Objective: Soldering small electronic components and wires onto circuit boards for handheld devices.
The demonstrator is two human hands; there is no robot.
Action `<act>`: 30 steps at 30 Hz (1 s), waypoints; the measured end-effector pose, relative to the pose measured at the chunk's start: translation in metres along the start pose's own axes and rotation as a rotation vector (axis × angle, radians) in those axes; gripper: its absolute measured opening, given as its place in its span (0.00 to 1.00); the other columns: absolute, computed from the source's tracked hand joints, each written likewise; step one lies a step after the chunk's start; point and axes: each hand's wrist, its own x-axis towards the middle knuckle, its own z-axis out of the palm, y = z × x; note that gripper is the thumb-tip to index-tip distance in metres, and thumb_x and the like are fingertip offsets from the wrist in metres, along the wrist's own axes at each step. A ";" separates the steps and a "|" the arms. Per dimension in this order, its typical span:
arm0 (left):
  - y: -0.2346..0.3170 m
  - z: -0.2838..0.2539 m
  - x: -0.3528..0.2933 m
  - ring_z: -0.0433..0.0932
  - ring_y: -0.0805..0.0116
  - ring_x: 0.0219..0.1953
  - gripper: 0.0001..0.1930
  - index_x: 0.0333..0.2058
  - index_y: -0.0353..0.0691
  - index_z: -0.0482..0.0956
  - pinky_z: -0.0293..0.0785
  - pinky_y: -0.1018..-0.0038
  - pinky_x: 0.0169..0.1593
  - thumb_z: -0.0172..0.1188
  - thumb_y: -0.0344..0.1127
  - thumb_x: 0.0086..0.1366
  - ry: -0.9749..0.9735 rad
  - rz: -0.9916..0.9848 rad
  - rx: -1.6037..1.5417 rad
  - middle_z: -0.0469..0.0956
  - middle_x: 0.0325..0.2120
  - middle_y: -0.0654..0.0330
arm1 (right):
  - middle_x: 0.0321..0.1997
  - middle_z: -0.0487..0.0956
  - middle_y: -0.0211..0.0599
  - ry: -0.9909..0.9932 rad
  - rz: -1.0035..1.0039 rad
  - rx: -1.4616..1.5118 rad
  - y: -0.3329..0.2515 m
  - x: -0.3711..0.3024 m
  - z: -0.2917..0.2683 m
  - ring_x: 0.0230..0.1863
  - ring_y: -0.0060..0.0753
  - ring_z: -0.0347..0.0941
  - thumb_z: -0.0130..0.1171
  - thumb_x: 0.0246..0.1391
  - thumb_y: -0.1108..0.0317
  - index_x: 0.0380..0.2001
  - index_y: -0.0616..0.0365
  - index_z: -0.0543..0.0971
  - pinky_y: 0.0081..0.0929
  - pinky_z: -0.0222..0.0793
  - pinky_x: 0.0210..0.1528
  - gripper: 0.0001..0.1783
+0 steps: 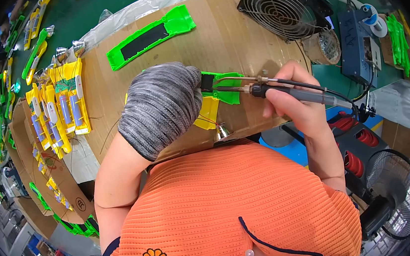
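My left hand (165, 104), in a grey striped knit glove, is closed over a green plastic casing (229, 97). Its fingertips are hidden underneath. My bare right hand (297, 95) grips a soldering iron (306, 96) with a thin curved metal tube along its side. The iron's tip points left, at a small black part (207, 82) on the casing beside my gloved hand. Below the casing, a yellow plastic piece (207, 113) pokes out from under the glove, with a small shiny cone-shaped reflector (222, 131) close by.
On the cardboard work surface (224, 26) a green casing with a black panel (150, 37) lies farther off. Yellow casings with batteries (68, 105) stand at the left. A black fan (280, 7), a glass jar (322, 47) and a blue-grey box (356, 44) sit at the right.
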 end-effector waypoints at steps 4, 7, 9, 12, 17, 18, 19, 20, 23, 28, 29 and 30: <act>0.001 -0.002 0.000 0.79 0.49 0.32 0.06 0.31 0.40 0.83 0.76 0.59 0.39 0.62 0.34 0.58 -0.010 -0.010 -0.004 0.79 0.26 0.51 | 0.29 0.81 0.40 0.040 -0.045 0.137 0.008 -0.003 -0.006 0.25 0.23 0.76 0.59 0.57 0.76 0.36 0.60 0.69 0.17 0.68 0.26 0.08; 0.001 -0.001 0.000 0.79 0.49 0.32 0.06 0.31 0.40 0.83 0.75 0.59 0.39 0.62 0.34 0.58 0.026 -0.004 -0.030 0.79 0.26 0.51 | 0.32 0.80 0.45 0.133 -0.070 0.498 0.019 -0.006 0.002 0.25 0.28 0.75 0.55 0.60 0.74 0.39 0.60 0.67 0.25 0.73 0.32 0.08; 0.001 0.000 -0.001 0.79 0.49 0.32 0.06 0.31 0.40 0.83 0.75 0.59 0.39 0.62 0.34 0.58 0.068 0.002 -0.065 0.79 0.26 0.51 | 0.29 0.77 0.42 0.151 -0.063 0.565 0.025 -0.008 0.011 0.25 0.30 0.75 0.54 0.61 0.73 0.40 0.60 0.66 0.29 0.74 0.35 0.08; 0.000 0.000 -0.001 0.79 0.49 0.32 0.06 0.31 0.40 0.82 0.75 0.59 0.39 0.61 0.34 0.58 0.074 -0.006 -0.067 0.79 0.26 0.50 | 0.23 0.71 0.33 0.177 -0.064 0.628 0.029 -0.009 0.016 0.25 0.32 0.75 0.55 0.60 0.74 0.38 0.60 0.67 0.32 0.75 0.35 0.07; 0.001 -0.002 0.001 0.79 0.49 0.32 0.05 0.31 0.40 0.82 0.75 0.59 0.39 0.61 0.34 0.58 0.000 0.006 -0.030 0.78 0.26 0.51 | 0.26 0.77 0.34 0.121 -0.040 0.286 0.016 -0.010 0.010 0.24 0.22 0.76 0.59 0.57 0.77 0.34 0.60 0.69 0.16 0.66 0.24 0.08; 0.001 -0.002 0.001 0.79 0.49 0.32 0.05 0.31 0.40 0.82 0.75 0.59 0.39 0.61 0.34 0.58 0.000 0.008 -0.031 0.78 0.26 0.51 | 0.26 0.78 0.34 0.091 -0.036 0.223 0.012 -0.010 0.009 0.23 0.19 0.76 0.60 0.56 0.77 0.34 0.60 0.70 0.13 0.64 0.23 0.08; 0.001 -0.002 0.001 0.79 0.49 0.32 0.05 0.31 0.40 0.82 0.75 0.59 0.39 0.61 0.34 0.58 0.000 0.005 -0.028 0.78 0.26 0.51 | 0.26 0.78 0.34 0.093 -0.030 0.211 0.008 -0.009 0.008 0.23 0.19 0.76 0.60 0.56 0.77 0.34 0.60 0.70 0.13 0.64 0.23 0.08; 0.002 -0.003 0.001 0.79 0.49 0.32 0.05 0.31 0.40 0.82 0.75 0.59 0.39 0.61 0.34 0.58 0.002 0.002 -0.026 0.79 0.26 0.51 | 0.25 0.79 0.33 0.075 -0.011 0.140 0.005 -0.008 0.008 0.23 0.18 0.75 0.61 0.56 0.76 0.34 0.60 0.70 0.13 0.64 0.23 0.08; 0.002 -0.003 0.000 0.79 0.50 0.33 0.06 0.32 0.40 0.82 0.75 0.59 0.40 0.61 0.34 0.58 0.015 0.009 -0.025 0.79 0.27 0.51 | 0.24 0.80 0.32 0.033 0.019 0.030 -0.005 -0.004 0.007 0.24 0.15 0.75 0.62 0.56 0.75 0.33 0.59 0.71 0.12 0.64 0.22 0.08; 0.000 -0.002 -0.001 0.79 0.50 0.33 0.06 0.32 0.41 0.82 0.75 0.59 0.40 0.61 0.34 0.58 0.010 0.005 -0.026 0.79 0.27 0.51 | 0.24 0.80 0.31 0.020 0.040 -0.039 -0.010 0.001 0.009 0.24 0.15 0.76 0.63 0.56 0.74 0.32 0.59 0.72 0.12 0.65 0.23 0.08; 0.000 -0.002 -0.001 0.79 0.50 0.33 0.06 0.32 0.41 0.82 0.75 0.59 0.40 0.61 0.34 0.59 0.015 0.016 -0.019 0.79 0.27 0.51 | 0.25 0.80 0.30 0.018 0.034 -0.046 -0.011 0.001 0.010 0.25 0.15 0.77 0.63 0.56 0.74 0.32 0.59 0.72 0.12 0.65 0.23 0.08; 0.000 -0.001 -0.001 0.79 0.50 0.33 0.06 0.32 0.41 0.82 0.75 0.59 0.40 0.61 0.34 0.59 0.015 0.017 -0.020 0.79 0.27 0.51 | 0.25 0.80 0.30 0.016 0.028 -0.054 -0.011 0.002 0.010 0.25 0.16 0.77 0.64 0.55 0.74 0.32 0.59 0.72 0.13 0.66 0.24 0.08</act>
